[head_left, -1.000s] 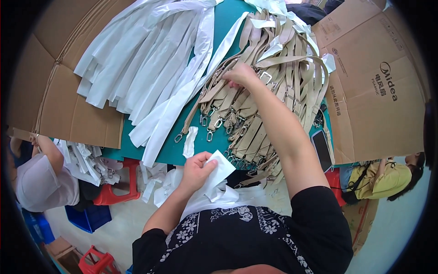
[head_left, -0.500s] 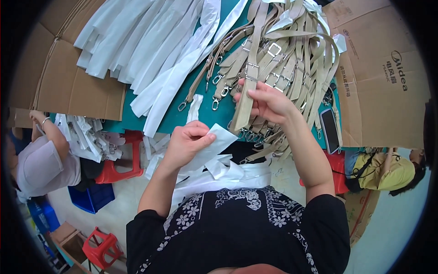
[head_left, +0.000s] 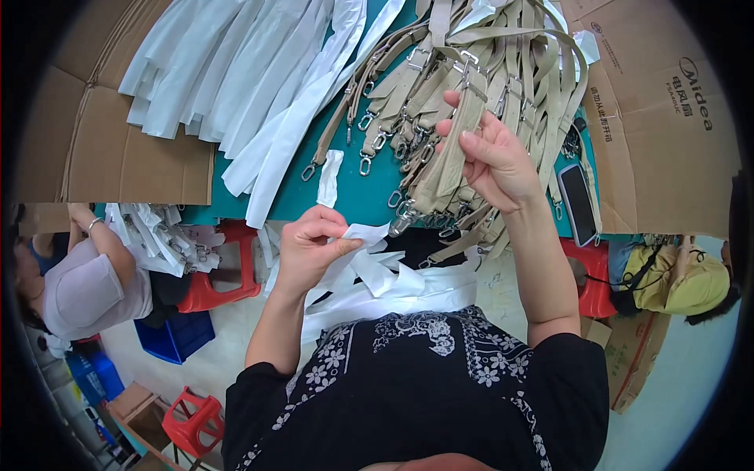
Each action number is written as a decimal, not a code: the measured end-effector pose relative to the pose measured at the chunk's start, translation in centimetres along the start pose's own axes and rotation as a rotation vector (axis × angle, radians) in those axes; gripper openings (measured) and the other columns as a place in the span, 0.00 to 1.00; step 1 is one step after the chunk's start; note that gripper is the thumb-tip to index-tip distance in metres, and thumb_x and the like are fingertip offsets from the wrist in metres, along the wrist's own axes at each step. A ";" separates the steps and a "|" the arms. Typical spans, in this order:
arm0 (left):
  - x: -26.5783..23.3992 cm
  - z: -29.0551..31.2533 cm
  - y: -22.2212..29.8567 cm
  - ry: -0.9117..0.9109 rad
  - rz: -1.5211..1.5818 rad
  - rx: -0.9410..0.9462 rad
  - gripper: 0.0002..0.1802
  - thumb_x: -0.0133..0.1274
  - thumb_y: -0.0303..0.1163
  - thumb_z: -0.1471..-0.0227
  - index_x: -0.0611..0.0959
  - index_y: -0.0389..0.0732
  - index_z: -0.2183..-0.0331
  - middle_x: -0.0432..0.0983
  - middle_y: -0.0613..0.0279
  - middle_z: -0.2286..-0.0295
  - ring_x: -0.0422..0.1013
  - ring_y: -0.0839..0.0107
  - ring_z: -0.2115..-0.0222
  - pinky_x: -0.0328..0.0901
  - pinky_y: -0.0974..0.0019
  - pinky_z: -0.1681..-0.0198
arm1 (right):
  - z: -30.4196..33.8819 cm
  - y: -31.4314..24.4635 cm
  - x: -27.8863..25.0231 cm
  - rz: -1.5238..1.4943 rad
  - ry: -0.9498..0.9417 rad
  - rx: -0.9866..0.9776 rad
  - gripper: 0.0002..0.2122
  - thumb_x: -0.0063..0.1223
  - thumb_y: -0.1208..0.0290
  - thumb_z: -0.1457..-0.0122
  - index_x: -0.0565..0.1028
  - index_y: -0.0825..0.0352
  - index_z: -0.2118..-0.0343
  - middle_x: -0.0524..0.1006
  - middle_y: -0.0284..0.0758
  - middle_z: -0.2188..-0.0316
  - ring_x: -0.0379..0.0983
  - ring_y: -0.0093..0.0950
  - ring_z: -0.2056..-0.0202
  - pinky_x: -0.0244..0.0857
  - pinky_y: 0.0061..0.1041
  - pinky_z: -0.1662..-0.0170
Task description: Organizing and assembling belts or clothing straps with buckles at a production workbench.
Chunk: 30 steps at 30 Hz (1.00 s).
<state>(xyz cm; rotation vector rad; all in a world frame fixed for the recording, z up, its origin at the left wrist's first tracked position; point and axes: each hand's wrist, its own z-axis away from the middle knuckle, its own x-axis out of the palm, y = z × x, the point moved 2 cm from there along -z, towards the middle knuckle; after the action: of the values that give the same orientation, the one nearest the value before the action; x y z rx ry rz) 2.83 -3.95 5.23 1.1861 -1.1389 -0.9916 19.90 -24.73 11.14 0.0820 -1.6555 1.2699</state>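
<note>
My left hand (head_left: 316,247) pinches the end of a white paper strip (head_left: 367,233) between thumb and fingers. More white paper (head_left: 385,302) lies crumpled across my lap below it. A beige strap (head_left: 454,161) with a metal buckle is gripped between the thumb and fingers of my right hand (head_left: 496,161). A metal snap hook (head_left: 403,220) hangs at the strap's lower end, close to the paper's tip; whether they touch I cannot tell. Behind my right hand spreads a pile of similar beige straps (head_left: 514,94) with metal buckles and hooks.
Long white paper strips (head_left: 228,78) lie side by side on the green table (head_left: 345,200). Cardboard boxes (head_left: 652,157) flank both sides. A phone (head_left: 577,204) rests at the right edge. Two other people sit left and right, near red stools (head_left: 192,421) and a blue bin (head_left: 177,337).
My right hand has moved right and slightly up, tilting the strap so its snap hook now shows near the paper. The left hand keeps its pinch on the paper strip.
</note>
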 end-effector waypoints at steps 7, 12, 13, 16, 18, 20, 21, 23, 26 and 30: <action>0.3 0.2 0.4 0.017 0.039 0.000 0.11 0.63 0.15 0.68 0.82 0.36 0.76 0.70 0.65 0.72 0.66 0.80 0.73 0.61 0.78 0.72 | -0.9 1.1 0.5 0.125 0.045 0.040 0.23 0.47 0.79 0.44 0.56 0.66 0.45 0.74 0.38 0.61 0.75 0.29 0.63 0.73 0.22 0.63; 0.4 0.1 0.4 0.024 0.035 -0.013 0.10 0.63 0.15 0.67 0.82 0.36 0.77 0.70 0.66 0.72 0.66 0.81 0.73 0.61 0.78 0.72 | -1.2 1.3 0.5 0.131 0.027 0.054 0.23 0.47 0.78 0.44 0.56 0.66 0.45 0.74 0.38 0.62 0.75 0.29 0.63 0.73 0.23 0.63; 0.4 0.1 0.4 0.027 0.027 -0.019 0.09 0.63 0.16 0.67 0.82 0.36 0.77 0.70 0.66 0.72 0.66 0.81 0.73 0.61 0.78 0.72 | -1.2 1.3 0.5 0.122 0.028 0.056 0.23 0.47 0.78 0.44 0.56 0.66 0.45 0.74 0.38 0.62 0.75 0.29 0.63 0.73 0.23 0.63; 0.2 0.0 -0.1 0.029 -0.024 -0.026 0.09 0.64 0.17 0.66 0.82 0.36 0.77 0.70 0.67 0.73 0.66 0.82 0.74 0.61 0.79 0.73 | -1.2 0.7 1.2 0.113 0.059 0.015 0.23 0.47 0.78 0.44 0.55 0.66 0.45 0.74 0.39 0.61 0.75 0.29 0.63 0.73 0.24 0.63; 0.1 0.0 -0.3 0.035 -0.003 -0.020 0.09 0.64 0.17 0.66 0.82 0.36 0.77 0.71 0.67 0.73 0.66 0.83 0.74 0.61 0.79 0.73 | -1.4 0.6 1.1 0.107 0.042 0.018 0.23 0.47 0.79 0.44 0.55 0.66 0.45 0.74 0.39 0.61 0.75 0.29 0.63 0.73 0.24 0.63; 0.2 0.0 -0.3 0.039 0.019 -0.015 0.09 0.64 0.18 0.66 0.82 0.36 0.77 0.71 0.67 0.73 0.65 0.83 0.75 0.60 0.80 0.74 | -1.4 0.7 0.9 0.101 0.025 0.022 0.23 0.47 0.79 0.44 0.55 0.66 0.45 0.74 0.39 0.61 0.75 0.30 0.63 0.73 0.24 0.63; 0.3 0.0 -0.2 0.040 0.023 -0.017 0.09 0.64 0.18 0.66 0.82 0.36 0.77 0.71 0.67 0.73 0.66 0.83 0.75 0.61 0.80 0.74 | -1.4 0.9 0.9 0.110 0.032 0.025 0.24 0.47 0.79 0.44 0.55 0.66 0.45 0.74 0.39 0.61 0.75 0.30 0.63 0.73 0.24 0.63; 0.3 -0.1 -0.1 0.039 0.027 -0.019 0.09 0.64 0.18 0.66 0.82 0.36 0.77 0.71 0.68 0.73 0.66 0.83 0.75 0.61 0.80 0.74 | -1.5 1.2 0.7 0.120 0.038 0.027 0.24 0.47 0.79 0.44 0.56 0.66 0.45 0.73 0.39 0.61 0.75 0.30 0.63 0.73 0.23 0.64; 0.2 0.0 -0.3 0.016 -0.006 -0.022 0.08 0.64 0.18 0.66 0.82 0.35 0.77 0.71 0.67 0.73 0.66 0.83 0.74 0.62 0.80 0.73 | -1.5 1.9 0.6 0.141 0.049 0.049 0.24 0.47 0.80 0.44 0.56 0.65 0.45 0.74 0.39 0.61 0.74 0.30 0.62 0.73 0.25 0.63; 0.7 -0.1 0.0 0.046 -0.012 -0.075 0.07 0.60 0.22 0.59 0.83 0.35 0.71 0.74 0.64 0.70 0.68 0.82 0.72 0.64 0.79 0.70 | -1.7 3.7 0.9 0.186 0.098 0.073 0.21 0.48 0.80 0.45 0.58 0.65 0.48 0.74 0.39 0.61 0.74 0.30 0.61 0.71 0.28 0.61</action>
<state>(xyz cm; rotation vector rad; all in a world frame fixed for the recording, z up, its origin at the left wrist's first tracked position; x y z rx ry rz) 3.04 -4.61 5.30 1.1518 -1.0507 -1.0026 18.43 -21.41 9.11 -0.0914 -1.5606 1.4515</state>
